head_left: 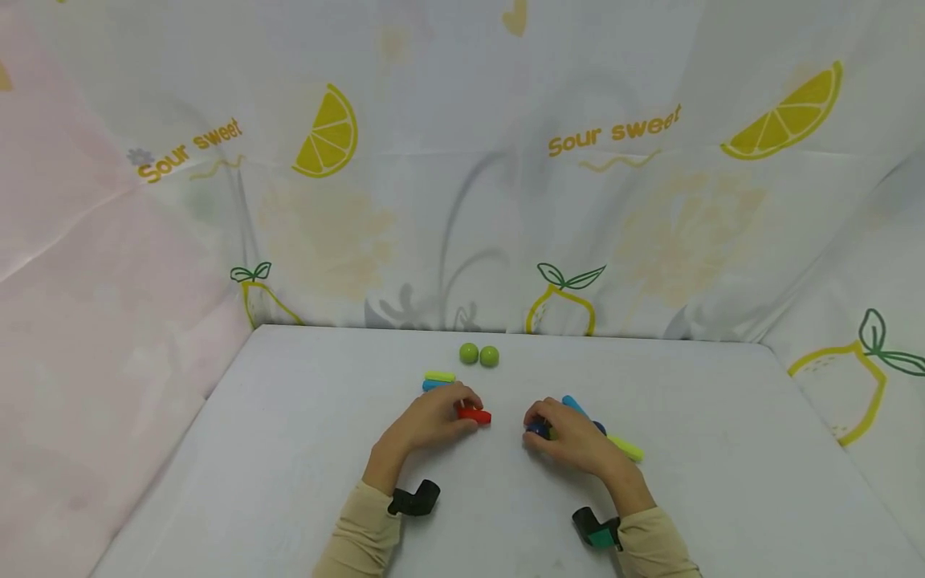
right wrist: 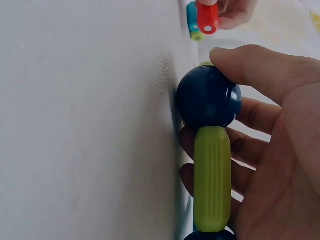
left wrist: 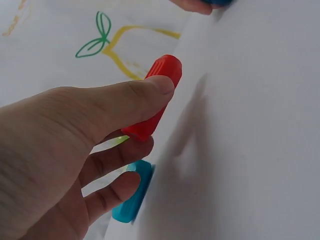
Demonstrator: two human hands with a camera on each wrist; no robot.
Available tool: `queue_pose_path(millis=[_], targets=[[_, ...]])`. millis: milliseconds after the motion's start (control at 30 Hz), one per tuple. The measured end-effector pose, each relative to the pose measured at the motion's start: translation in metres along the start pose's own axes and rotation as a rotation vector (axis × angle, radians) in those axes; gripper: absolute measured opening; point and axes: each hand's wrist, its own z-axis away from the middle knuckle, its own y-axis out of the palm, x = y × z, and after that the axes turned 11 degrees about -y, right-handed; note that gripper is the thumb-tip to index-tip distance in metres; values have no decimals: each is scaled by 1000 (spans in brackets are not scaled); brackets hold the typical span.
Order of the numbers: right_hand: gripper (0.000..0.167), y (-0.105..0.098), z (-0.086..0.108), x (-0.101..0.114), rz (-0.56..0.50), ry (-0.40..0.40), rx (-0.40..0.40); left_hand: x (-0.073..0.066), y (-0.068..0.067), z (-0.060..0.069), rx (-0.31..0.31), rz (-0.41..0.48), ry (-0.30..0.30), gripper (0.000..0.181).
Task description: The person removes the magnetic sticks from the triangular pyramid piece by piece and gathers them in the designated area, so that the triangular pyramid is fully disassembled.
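Note:
A red stick point(left wrist: 159, 112) is pinched by the left hand point(head_left: 433, 419), its thumb across the stick; in the left wrist view the stick is a little above the white table. A blue stick point(left wrist: 134, 192) lies beside that hand's lower fingers. The right hand point(head_left: 578, 437) grips a dark blue ball point(right wrist: 207, 97) with its thumb on top and fingers behind. A yellow-green stick point(right wrist: 212, 177) joins this ball to another dark blue ball point(right wrist: 210, 235). Beside the right hand, a light blue stick point(head_left: 573, 405) and a yellow-green stick point(head_left: 625, 448) show in the head view.
Two green balls point(head_left: 469, 353) sit side by side near the back edge of the white table point(head_left: 289, 449). Behind the left hand lie a yellow-green stick point(head_left: 439, 376) and a blue stick. A cloth point(head_left: 433, 185) with lemon prints hangs behind the table.

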Motion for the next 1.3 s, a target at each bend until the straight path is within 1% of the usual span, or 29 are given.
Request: queue_pose_path(millis=[133, 300, 433, 533, 600, 767, 933, 1033, 1133, 1300], targets=[[17, 0, 1, 1, 1, -20, 15, 6, -8, 4, -41, 23, -31, 21], [23, -7, 5, 3, -61, -14, 20, 15, -19, 9, -88, 56, -29, 23], [23, -18, 9, -2, -102, -46, -43, 22, -26, 12, -99, 59, -56, 23], [22, -26, 12, -7, -95, -71, -97, 26, -30, 14, -100, 54, -79, 22], [20, -31, 14, -11, -93, -69, -125, 29, -32, 15, -102, 54, -83, 22], [17, -41, 18, -17, -95, -72, -159, 36, -34, 15, -114, 52, -89, 21], [16, -43, 17, -20, -94, -70, -145, 39, -33, 15, -125, 47, -96, 19], [15, -43, 17, -20, -92, -58, -118, 39, -32, 14, -135, 29, -117, 19], [14, -42, 17, -20, -82, -37, -82, 41, -30, 14, -143, 18, -126, 20], [13, -39, 19, -20, -86, -64, -39, 42, -27, 13, -158, 7, -128, 19]])
